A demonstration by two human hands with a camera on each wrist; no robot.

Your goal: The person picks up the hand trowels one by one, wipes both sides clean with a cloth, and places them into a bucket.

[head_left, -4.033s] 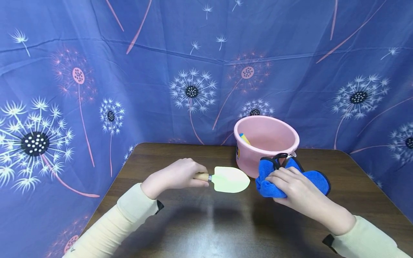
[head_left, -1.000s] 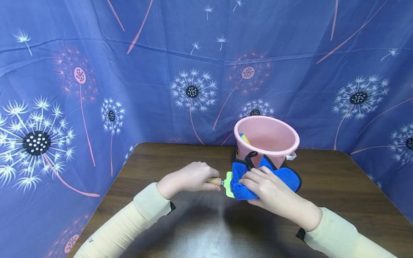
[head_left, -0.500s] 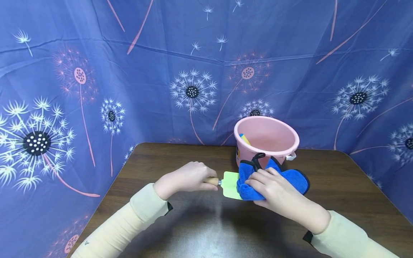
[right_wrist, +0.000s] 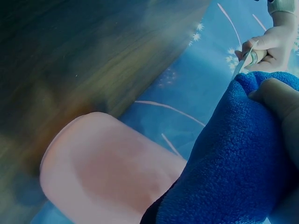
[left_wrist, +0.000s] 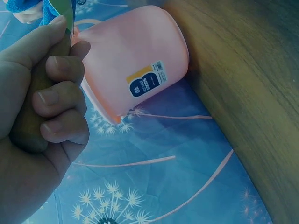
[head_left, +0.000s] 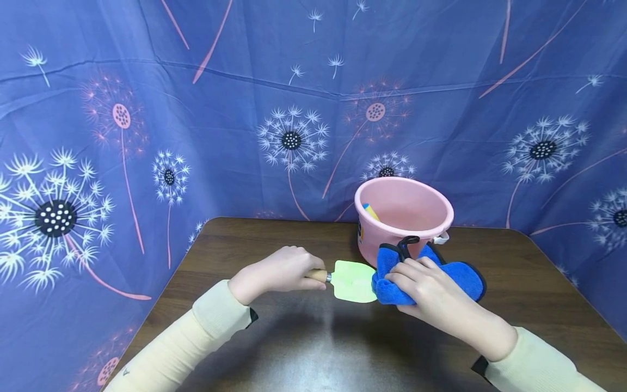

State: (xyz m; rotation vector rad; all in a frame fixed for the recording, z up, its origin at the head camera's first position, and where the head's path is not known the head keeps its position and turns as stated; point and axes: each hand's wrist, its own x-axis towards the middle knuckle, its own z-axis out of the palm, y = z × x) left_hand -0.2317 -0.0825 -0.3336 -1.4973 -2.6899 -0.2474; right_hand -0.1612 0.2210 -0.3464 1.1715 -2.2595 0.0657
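My left hand (head_left: 284,273) grips the wooden handle (left_wrist: 32,112) of a garden trowel, its fingers curled round it in the left wrist view. The trowel's light green blade (head_left: 351,281) points right, above the table. My right hand (head_left: 436,288) holds a bunched blue cloth (head_left: 394,283) with black edging and a black loop. In the head view the cloth covers the tip of the blade. The right wrist view shows the cloth (right_wrist: 233,154) large in front, with the thumb pressed into it and the blade's edge (right_wrist: 240,67) meeting its fold.
A pink bucket (head_left: 377,239) stands on the brown wooden table (head_left: 254,239) behind the cloth. Inside it leans a yellow and blue object (head_left: 370,211), mostly hidden. A blue dandelion-print curtain (head_left: 225,136) hangs behind and beside the table.
Four seconds ago the cloth was apart from the blade. One second ago it covered most of the blade near the handle. Since then my right hand has slid it rightward toward the tip.
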